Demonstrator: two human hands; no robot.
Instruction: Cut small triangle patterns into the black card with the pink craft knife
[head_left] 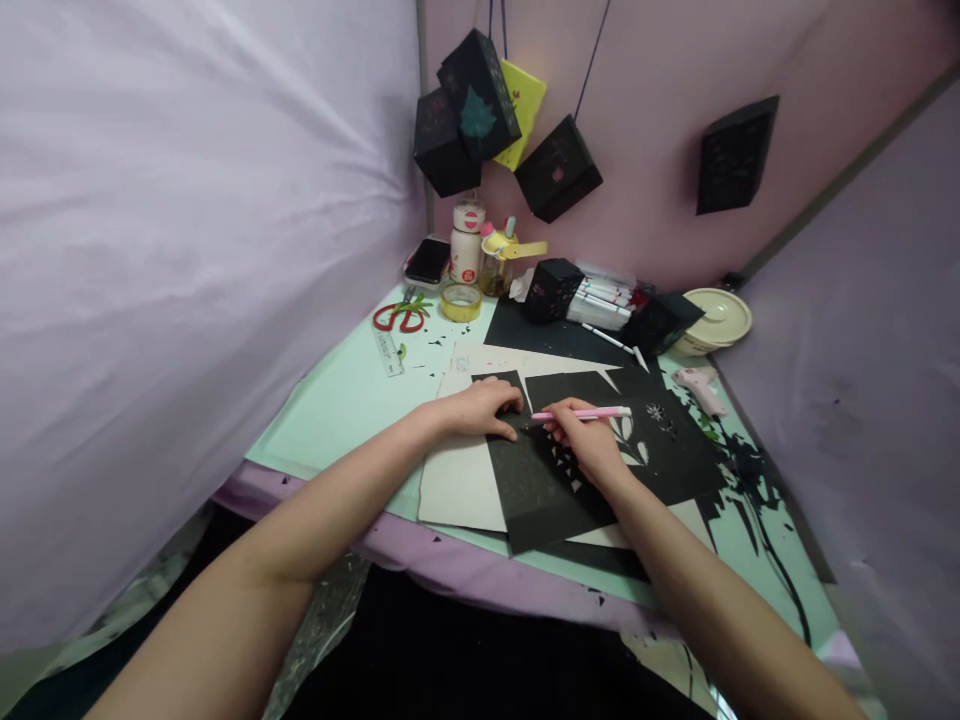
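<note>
Bare forearms (345,480) come in from both lower corners, over the near table edge, and meet at a sheet of black paper (540,500). The right hand (589,445) has a closed, pen-style pinch on a slim pink pen (581,413), which lies at a low slant with its tip to the left of the grip, at the paper. Whether that tip is a blade or a nib is too small to tell. The left hand (484,405) grasps nothing; it rests loosely spread on the sheet's left part, fingers and thumb just beside the tip.

Good work here calls for firm, even pressure from the left hand, kept out of the tip's line, and short strokes with the right wrist supported. The small cut-out shapes (566,468) just nearer than the grip could snag or tear if the wrist drags over them; turning the sheet seems safer than twisting the wrist.

Left of the left hand, bare green tabletop (337,410) gives the most room. Beyond the grip, a white marker (609,338) and stacked black sheets crowd the space. To its right, paper scraps (750,470), a glue gun (701,388) and a dark cable (784,570) limit a wide elbow swing.
</note>
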